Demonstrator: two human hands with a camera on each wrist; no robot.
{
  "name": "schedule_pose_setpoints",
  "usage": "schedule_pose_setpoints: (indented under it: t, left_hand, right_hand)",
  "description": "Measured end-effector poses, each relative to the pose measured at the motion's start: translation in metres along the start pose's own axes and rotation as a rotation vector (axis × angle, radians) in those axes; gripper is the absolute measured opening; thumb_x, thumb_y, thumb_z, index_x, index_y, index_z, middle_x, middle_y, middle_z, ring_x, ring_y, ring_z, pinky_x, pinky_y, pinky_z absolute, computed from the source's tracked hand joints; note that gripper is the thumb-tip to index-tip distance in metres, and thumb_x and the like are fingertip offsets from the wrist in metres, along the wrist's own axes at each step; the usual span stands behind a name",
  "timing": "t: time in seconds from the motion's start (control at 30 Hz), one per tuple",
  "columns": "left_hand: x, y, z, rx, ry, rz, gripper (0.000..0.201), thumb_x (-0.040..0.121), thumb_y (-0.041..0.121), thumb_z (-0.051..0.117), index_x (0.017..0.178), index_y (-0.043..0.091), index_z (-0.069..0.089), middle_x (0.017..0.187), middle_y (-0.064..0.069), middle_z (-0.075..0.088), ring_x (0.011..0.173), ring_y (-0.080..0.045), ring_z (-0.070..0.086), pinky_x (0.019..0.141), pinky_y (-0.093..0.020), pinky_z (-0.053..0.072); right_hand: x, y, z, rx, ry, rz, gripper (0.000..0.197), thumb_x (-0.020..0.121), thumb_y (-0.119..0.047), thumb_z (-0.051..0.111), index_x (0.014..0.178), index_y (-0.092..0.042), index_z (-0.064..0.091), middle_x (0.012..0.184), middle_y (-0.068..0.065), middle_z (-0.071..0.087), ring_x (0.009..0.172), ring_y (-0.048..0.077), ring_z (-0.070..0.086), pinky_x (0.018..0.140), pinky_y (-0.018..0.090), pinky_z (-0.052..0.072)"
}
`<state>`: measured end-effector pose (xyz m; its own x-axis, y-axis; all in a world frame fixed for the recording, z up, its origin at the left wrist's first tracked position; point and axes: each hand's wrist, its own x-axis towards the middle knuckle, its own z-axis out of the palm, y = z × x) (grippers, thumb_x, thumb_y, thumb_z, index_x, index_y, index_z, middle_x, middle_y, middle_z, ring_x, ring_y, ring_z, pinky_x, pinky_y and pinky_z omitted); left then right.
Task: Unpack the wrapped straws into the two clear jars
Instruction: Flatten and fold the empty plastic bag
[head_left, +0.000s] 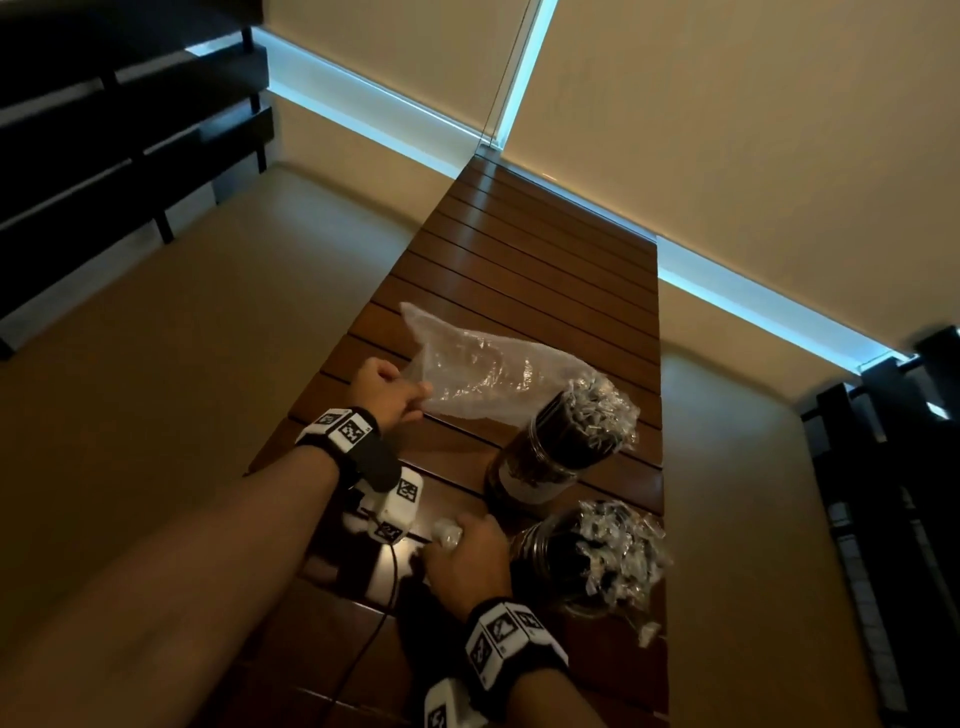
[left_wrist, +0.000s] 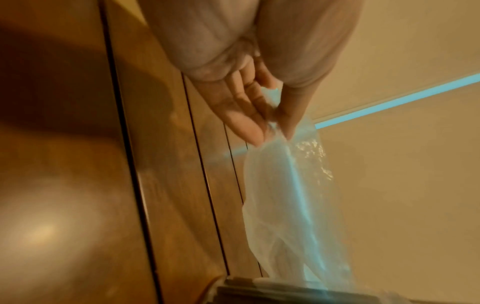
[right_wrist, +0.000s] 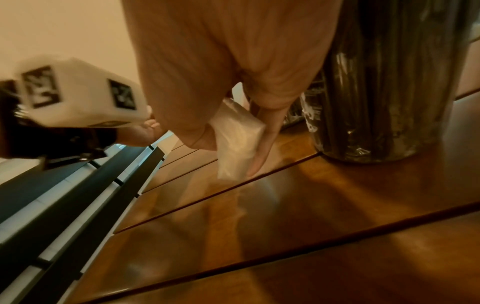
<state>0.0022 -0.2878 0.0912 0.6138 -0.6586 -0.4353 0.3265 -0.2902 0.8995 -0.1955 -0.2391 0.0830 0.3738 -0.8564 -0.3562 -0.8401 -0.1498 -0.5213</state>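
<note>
Two clear jars stand on the slatted wooden table (head_left: 519, 270), both packed with dark wrapped straws: the far jar (head_left: 545, 457) and the near jar (head_left: 582, 566). Left of the far jar, my left hand (head_left: 410, 397) pinches the corner of an empty clear plastic bag (head_left: 483, 374) that lies across the slats. In the left wrist view the thumb and fingers of that hand (left_wrist: 272, 135) nip the bag (left_wrist: 285, 205). My right hand (head_left: 462, 545) is beside the near jar and grips a crumpled scrap of plastic (head_left: 448, 532). The right wrist view shows this hand (right_wrist: 233, 160) curled round the scrap (right_wrist: 236, 144), next to a jar (right_wrist: 389, 92).
Beige cushioned seats (head_left: 182, 389) flank the table on both sides. Dark slatted frames stand at the far left (head_left: 104, 130) and right (head_left: 893, 493). A small loose wrapper bit (head_left: 649, 631) lies by the near jar. A black cable (head_left: 384, 597) trails from my left wrist.
</note>
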Motion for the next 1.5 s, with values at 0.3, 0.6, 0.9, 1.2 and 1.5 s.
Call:
schedule_pose_setpoints:
  t: [0.3, 0.6, 0.9, 1.2, 1.5]
  left_hand:
    - [-0.061, 0.043, -0.091, 0.718, 0.050, 0.574, 0.035, 0.076, -0.011, 0.058, 0.060, 0.020, 0.054, 0.075, -0.006, 0.052, 0.071, -0.029, 0.056, 0.059, -0.032, 0.045]
    - [-0.148, 0.023, -0.140, 1.288, -0.150, 0.937, 0.020, 0.073, -0.002, 0.069, 0.089, 0.004, 0.060, 0.104, -0.014, 0.052, 0.072, -0.026, 0.051, 0.057, -0.027, 0.035]
    - [-0.155, -0.087, -0.160, 1.508, -0.493, 0.648, 0.011, 0.078, 0.008, 0.059, 0.085, 0.013, 0.051, 0.102, -0.002, 0.034, 0.075, -0.022, 0.047, 0.060, -0.031, 0.038]
    - [-0.160, -0.097, -0.170, 1.665, -0.808, 0.634, 0.031, 0.094, 0.005, 0.048, 0.121, 0.004, 0.063, 0.142, -0.010, 0.044, 0.130, -0.027, 0.045, 0.107, -0.025, 0.028]
    - [-0.161, -0.080, -0.177, 1.660, -0.849, 0.641, 0.036, 0.081, -0.008, 0.050, 0.109, 0.005, 0.066, 0.135, -0.007, 0.055, 0.134, -0.026, 0.043, 0.111, -0.041, 0.035]
  right_hand:
    - [-0.021, -0.048, -0.006, -0.066, -0.080, -0.068, 0.041, 0.086, -0.007, 0.055, 0.123, -0.011, 0.038, 0.093, 0.008, 0.057, 0.078, 0.025, 0.056, 0.061, 0.030, 0.045]
    - [-0.033, -0.069, -0.013, -0.036, 0.194, -0.122, 0.038, 0.075, -0.026, 0.055, 0.112, -0.017, 0.054, 0.109, 0.008, 0.056, 0.093, 0.029, 0.057, 0.071, 0.032, 0.046]
    - [-0.064, -0.038, -0.009, -0.547, 0.109, -0.637, 0.074, 0.081, -0.011, 0.066, 0.139, -0.036, 0.028, 0.130, 0.007, 0.035, 0.088, 0.029, 0.060, 0.062, 0.039, 0.056]
    - [-0.078, -0.016, 0.023, -0.811, 0.229, -0.987, 0.086, 0.072, -0.009, 0.071, 0.145, -0.034, 0.032, 0.142, 0.018, 0.034, 0.072, 0.020, 0.054, 0.047, 0.026, 0.045]
    - [-0.071, -0.002, 0.027, -0.955, -0.097, -0.915, 0.021, 0.086, -0.021, 0.064, 0.106, -0.024, 0.068, 0.105, 0.001, 0.058, 0.092, 0.025, 0.057, 0.062, 0.031, 0.041]
